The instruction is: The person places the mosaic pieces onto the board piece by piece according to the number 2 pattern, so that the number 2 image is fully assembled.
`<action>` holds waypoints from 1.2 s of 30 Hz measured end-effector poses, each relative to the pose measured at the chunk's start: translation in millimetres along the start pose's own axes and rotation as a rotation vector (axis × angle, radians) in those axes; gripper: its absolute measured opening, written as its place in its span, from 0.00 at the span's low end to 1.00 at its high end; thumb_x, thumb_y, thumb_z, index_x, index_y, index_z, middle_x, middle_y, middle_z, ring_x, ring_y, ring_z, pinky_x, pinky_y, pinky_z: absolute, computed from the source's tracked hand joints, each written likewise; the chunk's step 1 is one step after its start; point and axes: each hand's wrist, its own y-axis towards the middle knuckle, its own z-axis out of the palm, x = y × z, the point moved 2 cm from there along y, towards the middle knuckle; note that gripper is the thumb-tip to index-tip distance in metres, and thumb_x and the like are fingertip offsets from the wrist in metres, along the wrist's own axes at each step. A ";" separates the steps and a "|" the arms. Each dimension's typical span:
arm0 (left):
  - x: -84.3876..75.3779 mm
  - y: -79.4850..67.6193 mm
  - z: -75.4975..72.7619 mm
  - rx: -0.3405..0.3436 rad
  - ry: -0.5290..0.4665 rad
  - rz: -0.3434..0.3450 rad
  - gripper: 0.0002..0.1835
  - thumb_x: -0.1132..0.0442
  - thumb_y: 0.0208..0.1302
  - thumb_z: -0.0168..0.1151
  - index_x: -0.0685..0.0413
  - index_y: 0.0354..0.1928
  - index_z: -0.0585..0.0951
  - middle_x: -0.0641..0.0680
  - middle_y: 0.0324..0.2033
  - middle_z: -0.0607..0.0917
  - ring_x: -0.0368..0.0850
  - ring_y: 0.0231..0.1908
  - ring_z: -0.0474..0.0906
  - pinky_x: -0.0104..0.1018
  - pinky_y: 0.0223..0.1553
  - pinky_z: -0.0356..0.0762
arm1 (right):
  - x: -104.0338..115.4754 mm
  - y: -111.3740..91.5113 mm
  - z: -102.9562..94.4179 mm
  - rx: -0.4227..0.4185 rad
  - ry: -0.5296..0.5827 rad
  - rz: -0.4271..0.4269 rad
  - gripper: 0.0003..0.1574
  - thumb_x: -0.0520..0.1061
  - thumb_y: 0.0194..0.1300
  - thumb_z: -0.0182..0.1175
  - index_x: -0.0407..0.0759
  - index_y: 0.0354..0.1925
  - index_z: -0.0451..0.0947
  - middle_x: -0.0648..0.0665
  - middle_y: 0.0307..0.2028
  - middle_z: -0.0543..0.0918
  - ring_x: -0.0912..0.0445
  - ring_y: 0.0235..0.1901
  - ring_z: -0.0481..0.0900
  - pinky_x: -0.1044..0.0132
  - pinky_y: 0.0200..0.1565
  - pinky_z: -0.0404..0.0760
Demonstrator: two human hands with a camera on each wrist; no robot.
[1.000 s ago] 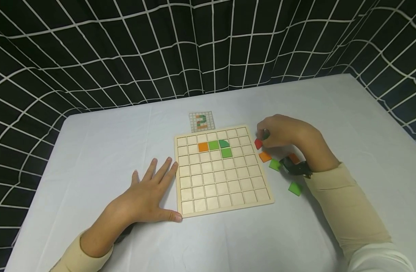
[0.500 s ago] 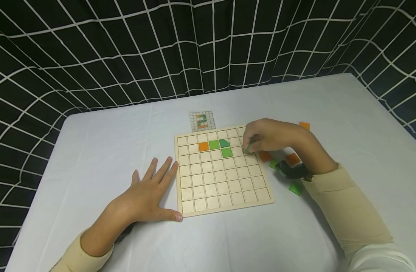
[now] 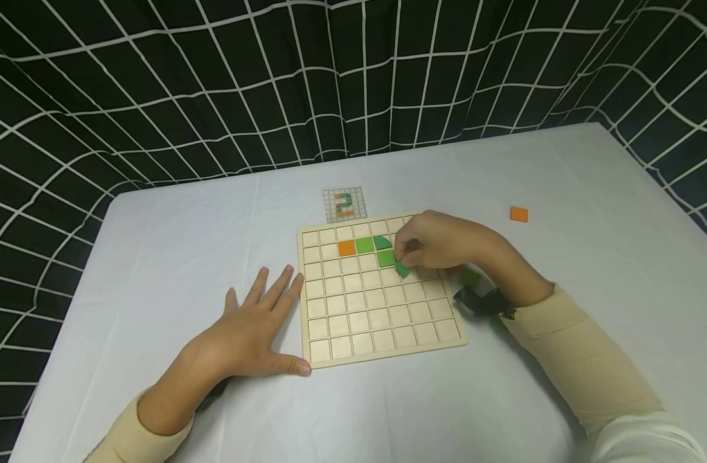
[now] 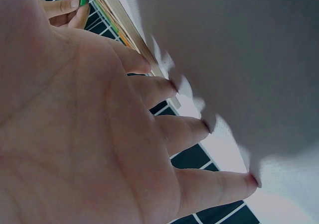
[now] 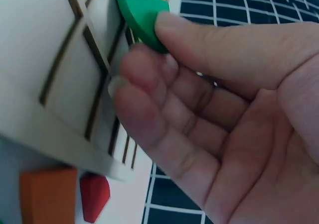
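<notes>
**So, the rounded green piece (image 3: 402,269) has made it over the board (image 3: 359,321)**

A second ago the right hand (image 3: 446,239) was off past the board's right edge among the loose bits; now it's up in the right-centre of the frame, pinching that green piece between thumb and fingertips. The piece sits just right of the lower green square (image 3: 385,258), slightly further down. Can't tell whether it's touching the wood.

Left hand (image 3: 252,337) hasn't budged: flat at lower left, fingers straight and spread, gripping nothing, thumb tip at the board's bottom-left corner. The four tiles already laid haven't changed either.

With the arm shifted, a loose orange tile (image 3: 519,214) at upper right is fully in view; half a second ago the wrist partly hid it. The right wrist cam shows a red piece (image 5: 94,198) and an orange block (image 5: 49,196) at its lower left.

Surface is a table with a white cloth (image 3: 186,225), patterned card (image 3: 344,204) above the board. Black curtain (image 3: 214,96) with white grid lines fills the top and both upper sides.
</notes>
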 end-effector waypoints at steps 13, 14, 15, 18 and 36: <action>0.7 -0.3 0.8 0.005 -0.011 -0.006 0.72 0.18 0.43 0.61 0.51 0.81 0.43 0.58 0.79 0.42 0.69 0.75 0.34 0.84 0.56 0.42 | 14.3 10.5 16.8 -0.113 -0.037 -0.004 0.11 0.37 0.62 0.66 0.47 0.24 0.79 0.53 0.23 0.77 0.54 0.29 0.72 0.59 0.36 0.72; 0.7 -0.2 0.9 0.005 -0.009 -0.005 0.72 0.17 0.43 0.61 0.51 0.81 0.43 0.58 0.79 0.42 0.69 0.75 0.34 0.84 0.56 0.42 | 15.0 10.7 17.8 -0.113 -0.054 -0.006 0.12 0.37 0.62 0.66 0.48 0.23 0.78 0.53 0.22 0.76 0.54 0.28 0.71 0.59 0.35 0.71; 0.8 -0.2 0.9 0.005 -0.008 -0.005 0.72 0.17 0.43 0.61 0.51 0.81 0.43 0.57 0.79 0.42 0.69 0.75 0.34 0.84 0.56 0.42 | 15.3 10.8 18.8 -0.109 -0.069 -0.008 0.13 0.37 0.61 0.66 0.48 0.22 0.77 0.53 0.21 0.75 0.55 0.27 0.70 0.60 0.34 0.70; 0.7 -0.2 0.8 0.004 -0.006 -0.003 0.72 0.17 0.43 0.61 0.51 0.81 0.43 0.58 0.79 0.42 0.69 0.75 0.34 0.84 0.56 0.42 | 15.5 10.5 21.2 -0.088 -0.091 -0.025 0.14 0.37 0.60 0.67 0.48 0.21 0.75 0.53 0.20 0.74 0.55 0.27 0.69 0.60 0.33 0.69; 0.4 0.4 0.1 0.002 -0.004 -0.002 0.72 0.18 0.43 0.61 0.52 0.81 0.43 0.58 0.79 0.42 0.69 0.75 0.35 0.84 0.56 0.42 | 34.0 6.6 28.9 -0.084 -0.276 -0.131 0.18 0.24 0.55 0.65 0.46 0.33 0.87 0.54 0.35 0.84 0.55 0.41 0.80 0.58 0.48 0.77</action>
